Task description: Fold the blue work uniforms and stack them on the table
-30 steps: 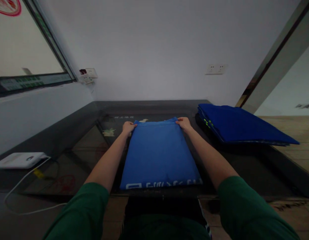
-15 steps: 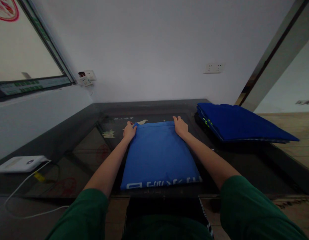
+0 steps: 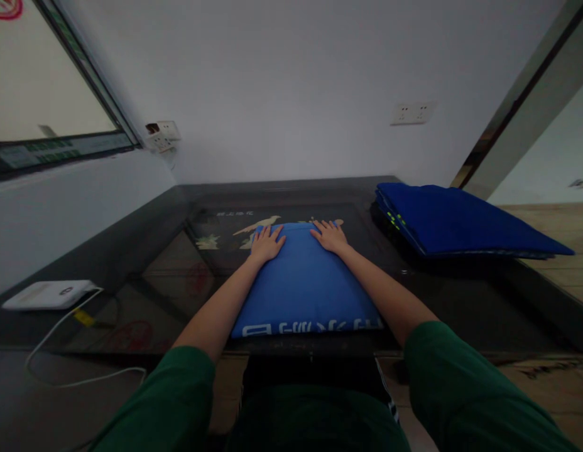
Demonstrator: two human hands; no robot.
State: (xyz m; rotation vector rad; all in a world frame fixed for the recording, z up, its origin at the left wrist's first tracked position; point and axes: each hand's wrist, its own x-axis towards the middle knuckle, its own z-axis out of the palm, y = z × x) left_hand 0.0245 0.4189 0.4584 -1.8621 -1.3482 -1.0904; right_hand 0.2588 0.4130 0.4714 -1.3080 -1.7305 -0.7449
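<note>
A folded bright blue garment (image 3: 303,285) with white lettering along its near edge lies on the dark glass table (image 3: 145,276) in front of me. My left hand (image 3: 266,243) rests flat on its far left part, fingers spread and open. My right hand (image 3: 330,235) lies flat on its far right part, fingers also spread. Neither hand grips anything. Both of my arms wear green sleeves.
A stack of folded dark blue garments (image 3: 454,220) sits at the table's right. A white device (image 3: 49,294) with a white cable (image 3: 60,351) lies at the left. Wall sockets (image 3: 411,113) are on the back wall, and a bird picture (image 3: 254,225) shows under the glass.
My hands have let go of the garment's far corners and moved inward, now pressing flat on top of it. The camera has tilted slightly.
</note>
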